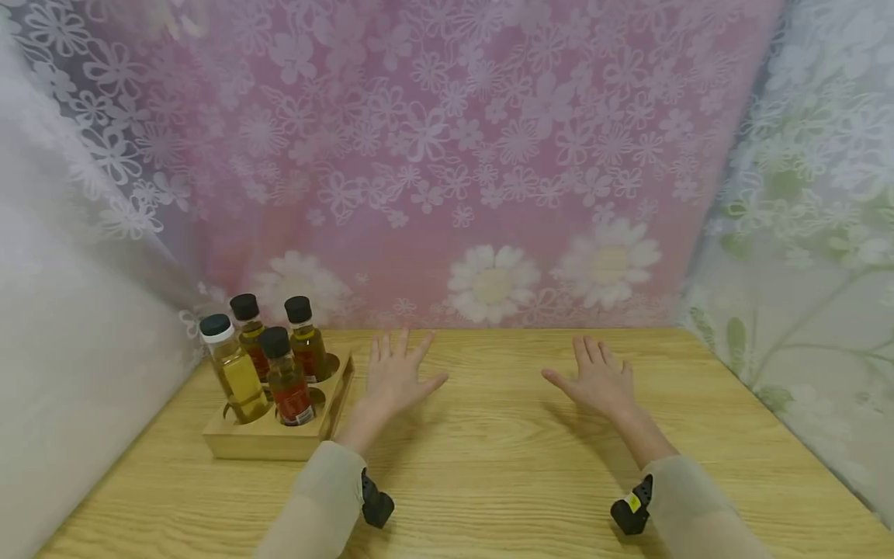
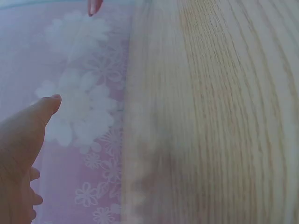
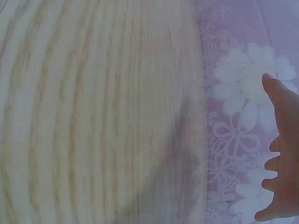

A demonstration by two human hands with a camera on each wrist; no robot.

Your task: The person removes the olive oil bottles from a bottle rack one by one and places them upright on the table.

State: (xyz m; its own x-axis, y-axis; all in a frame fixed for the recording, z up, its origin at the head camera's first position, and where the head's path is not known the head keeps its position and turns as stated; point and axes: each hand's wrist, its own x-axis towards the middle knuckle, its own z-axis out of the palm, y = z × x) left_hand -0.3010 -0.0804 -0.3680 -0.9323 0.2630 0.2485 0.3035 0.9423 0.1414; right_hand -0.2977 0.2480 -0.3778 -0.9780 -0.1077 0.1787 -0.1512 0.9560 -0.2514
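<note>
My left hand (image 1: 396,380) is held out over the wooden table (image 1: 489,473), its fingers spread and holding nothing. Just left of it stands a wooden rack (image 1: 261,446) with round holes. Four bottles would overrun a plain count, so several stand upright in it: a yellow oil bottle (image 1: 242,384) with a white-ringed dark cap, and black-capped bottles with red labels, such as the front one (image 1: 289,392). On the right, my right hand (image 1: 597,382) is also spread and holds nothing. In the wrist views the left thumb (image 2: 39,114) and right thumb (image 3: 275,91) stand away from the other fingers.
A pink flowered curtain (image 1: 454,194) hangs along the table's back edge. White cloth (image 1: 77,310) borders the left side, and a pale leafy curtain (image 1: 817,310) the right. A black wrist camera (image 1: 377,501) sits at the left cuff, another camera (image 1: 632,508) at the right.
</note>
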